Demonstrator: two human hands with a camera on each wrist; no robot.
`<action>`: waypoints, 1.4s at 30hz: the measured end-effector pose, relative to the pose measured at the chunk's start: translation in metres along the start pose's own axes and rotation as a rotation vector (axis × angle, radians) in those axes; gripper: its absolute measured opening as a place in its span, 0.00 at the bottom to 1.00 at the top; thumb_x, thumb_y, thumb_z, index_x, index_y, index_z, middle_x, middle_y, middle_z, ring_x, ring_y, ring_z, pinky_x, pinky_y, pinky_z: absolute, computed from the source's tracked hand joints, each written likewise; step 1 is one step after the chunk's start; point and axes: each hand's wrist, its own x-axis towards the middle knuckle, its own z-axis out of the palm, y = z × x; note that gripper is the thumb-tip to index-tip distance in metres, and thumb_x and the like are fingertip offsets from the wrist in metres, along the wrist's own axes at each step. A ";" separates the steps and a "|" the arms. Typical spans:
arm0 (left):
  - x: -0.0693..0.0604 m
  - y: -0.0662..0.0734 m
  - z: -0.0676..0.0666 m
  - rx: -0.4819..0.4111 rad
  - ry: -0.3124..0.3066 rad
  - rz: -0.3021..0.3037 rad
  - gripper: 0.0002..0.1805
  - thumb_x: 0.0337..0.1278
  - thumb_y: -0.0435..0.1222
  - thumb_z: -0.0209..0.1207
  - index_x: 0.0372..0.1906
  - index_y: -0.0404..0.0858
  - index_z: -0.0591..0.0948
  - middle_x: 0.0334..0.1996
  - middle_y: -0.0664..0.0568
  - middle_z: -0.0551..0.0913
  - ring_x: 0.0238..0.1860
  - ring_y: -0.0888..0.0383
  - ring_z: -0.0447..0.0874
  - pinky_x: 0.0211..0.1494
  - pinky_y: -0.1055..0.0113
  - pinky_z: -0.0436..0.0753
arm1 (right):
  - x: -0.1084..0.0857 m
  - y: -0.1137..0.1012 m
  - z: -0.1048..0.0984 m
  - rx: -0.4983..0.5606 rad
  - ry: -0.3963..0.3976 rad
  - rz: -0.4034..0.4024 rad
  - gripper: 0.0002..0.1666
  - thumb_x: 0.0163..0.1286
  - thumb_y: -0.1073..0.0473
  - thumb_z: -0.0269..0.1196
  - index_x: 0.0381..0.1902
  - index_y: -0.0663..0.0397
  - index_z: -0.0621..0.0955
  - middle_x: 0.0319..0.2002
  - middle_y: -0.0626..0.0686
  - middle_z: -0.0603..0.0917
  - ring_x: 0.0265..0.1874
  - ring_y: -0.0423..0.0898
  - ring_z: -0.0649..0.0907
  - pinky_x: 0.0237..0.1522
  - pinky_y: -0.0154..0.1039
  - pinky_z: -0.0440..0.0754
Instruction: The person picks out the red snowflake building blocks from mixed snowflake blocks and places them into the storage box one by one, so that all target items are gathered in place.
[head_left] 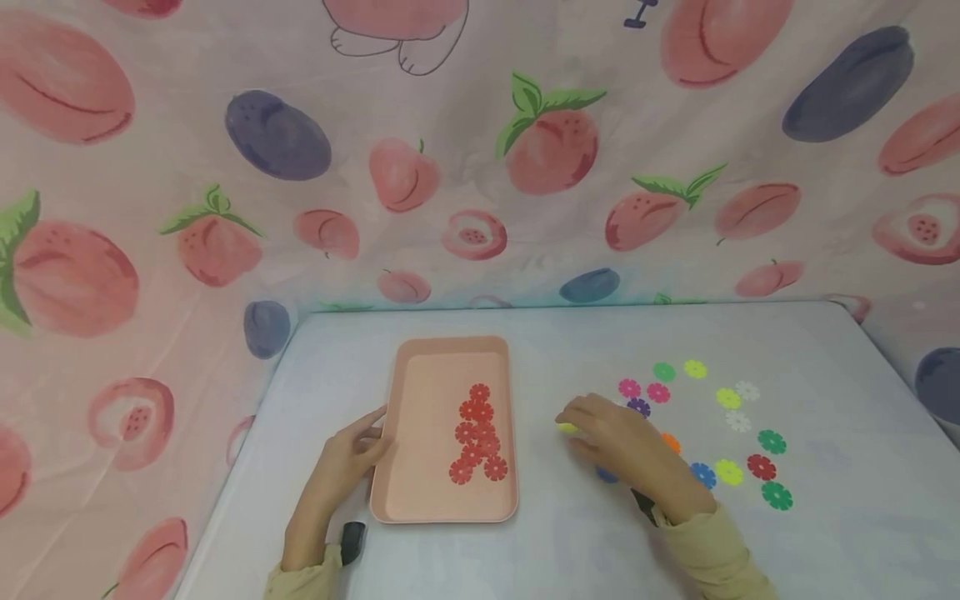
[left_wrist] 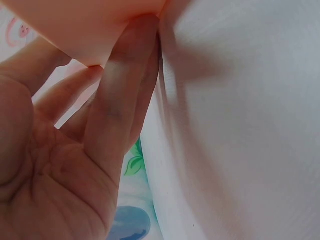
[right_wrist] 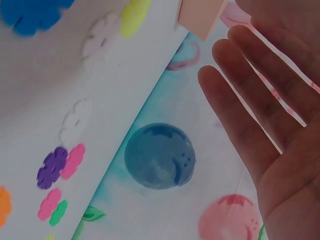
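A pink tray [head_left: 423,417] lies on the table with several red flower-shaped discs [head_left: 480,433] grouped in its right half. At its left side, my left hand [head_left: 341,458] grips the rim; the left wrist view shows the thumb and fingers about the tray's edge [left_wrist: 90,30]. To the right of the tray, my right hand [head_left: 618,437] hovers palm down near a yellow flower disc [head_left: 567,428], partly covering it. In the right wrist view its fingers [right_wrist: 235,105] are extended and hold nothing, with the yellow disc [right_wrist: 134,17] apart from them.
Loose flower discs lie right of the tray, among them a purple one [head_left: 638,407], a blue one [head_left: 703,476], a dark red one [head_left: 762,467] and a green one [head_left: 777,496]. A fruit-print curtain [head_left: 450,167] hangs along the table's back and sides.
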 end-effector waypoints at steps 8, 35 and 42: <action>0.000 -0.001 0.000 0.012 0.004 0.004 0.31 0.66 0.39 0.62 0.72 0.41 0.69 0.50 0.39 0.83 0.46 0.49 0.87 0.41 0.63 0.87 | -0.014 0.008 -0.011 -0.002 -0.069 0.118 0.22 0.53 0.59 0.78 0.46 0.52 0.85 0.46 0.49 0.86 0.47 0.46 0.84 0.47 0.42 0.86; -0.001 0.000 0.000 -0.004 0.002 0.003 0.31 0.66 0.38 0.62 0.72 0.41 0.69 0.51 0.39 0.83 0.47 0.48 0.87 0.41 0.63 0.88 | -0.061 0.051 -0.038 -0.073 -0.037 0.165 0.25 0.49 0.63 0.79 0.47 0.55 0.85 0.45 0.54 0.85 0.47 0.54 0.84 0.45 0.50 0.86; 0.000 0.000 0.001 0.003 0.005 0.006 0.31 0.66 0.37 0.62 0.72 0.41 0.69 0.50 0.39 0.83 0.45 0.49 0.87 0.39 0.64 0.87 | -0.074 0.064 -0.041 -0.091 -0.133 0.246 0.24 0.52 0.59 0.78 0.47 0.54 0.85 0.47 0.55 0.84 0.50 0.56 0.82 0.45 0.52 0.86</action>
